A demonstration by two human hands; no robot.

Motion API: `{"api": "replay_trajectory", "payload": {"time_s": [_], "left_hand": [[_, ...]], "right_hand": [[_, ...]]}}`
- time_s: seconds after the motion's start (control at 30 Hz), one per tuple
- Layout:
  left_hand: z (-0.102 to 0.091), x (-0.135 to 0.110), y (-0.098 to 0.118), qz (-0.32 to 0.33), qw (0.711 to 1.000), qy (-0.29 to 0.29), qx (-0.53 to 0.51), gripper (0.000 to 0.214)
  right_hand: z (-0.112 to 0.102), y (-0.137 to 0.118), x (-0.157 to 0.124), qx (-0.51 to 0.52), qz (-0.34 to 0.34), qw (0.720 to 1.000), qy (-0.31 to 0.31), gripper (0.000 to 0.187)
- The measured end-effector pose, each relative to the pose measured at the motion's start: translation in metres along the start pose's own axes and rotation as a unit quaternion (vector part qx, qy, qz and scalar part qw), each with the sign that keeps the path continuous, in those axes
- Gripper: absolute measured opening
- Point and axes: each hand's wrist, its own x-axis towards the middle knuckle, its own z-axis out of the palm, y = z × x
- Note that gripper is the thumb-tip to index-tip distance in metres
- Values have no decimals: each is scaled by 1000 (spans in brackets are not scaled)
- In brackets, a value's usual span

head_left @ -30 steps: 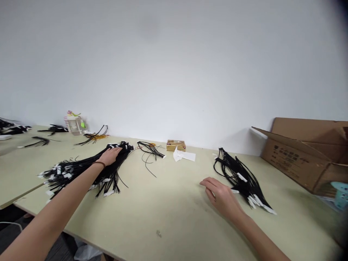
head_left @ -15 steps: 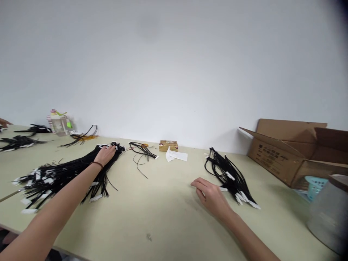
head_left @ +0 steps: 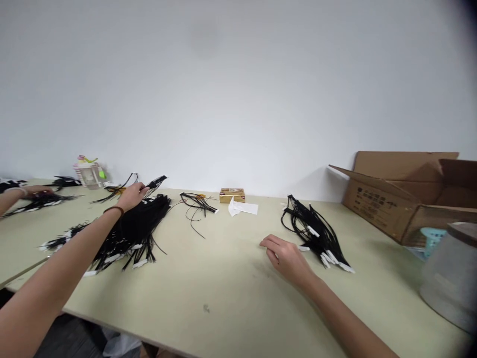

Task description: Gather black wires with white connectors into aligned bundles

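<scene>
My left hand (head_left: 132, 196) is closed on a black cable (head_left: 157, 184), whose flat dark end sticks out to the right, raised over the big pile. Below it lies the pile of black cables (head_left: 137, 223) with white connectors, partly hidden by my left forearm. My right hand (head_left: 285, 256) hovers or rests low at the table, fingers loosely bent and thumb apart, with nothing in it. Just beyond the right hand lies a smaller bundle of black cables (head_left: 316, 233), its white connectors toward me.
A few loose wires (head_left: 197, 203), a small gold box (head_left: 231, 195) and white paper (head_left: 244, 207) lie near the wall. An open cardboard box (head_left: 376, 206), a teal basket (head_left: 432, 238) and a grey container (head_left: 450, 278) stand right. At far left, another person's hand (head_left: 39, 190) touches black cables.
My left hand has risen and moved left from the pile's top end, lifting a cable. My right hand has barely moved. Another person's arm has reached in at far left.
</scene>
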Motion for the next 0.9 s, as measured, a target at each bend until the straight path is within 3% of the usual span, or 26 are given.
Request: {"api": "replay_trajectory", "payload": {"time_s": [0.17,0.33,0.5,0.7,0.83,0.9], "left_hand": [[-18,-1,7,-2,999,27,-21,35],[-25,-5,18,-61,989,98,-97,37],[-39,-7,23,-85,978,87,-169,35],[-55,-8,33,-81,977,81,-181,32],[-62,1,40,-60,976,73,-195,44],[-65,9,42,-54,976,66,-202,40]], "right_hand": [[-2,-3,0,1,17,999,-27,30],[-3,-4,1,1,34,998,-48,30],[-3,-4,2,0,25,998,-52,31],[-4,-6,2,4,26,998,-59,32],[-6,-7,3,5,30,998,-63,31],[-6,-7,3,5,32,997,-63,31]]}}
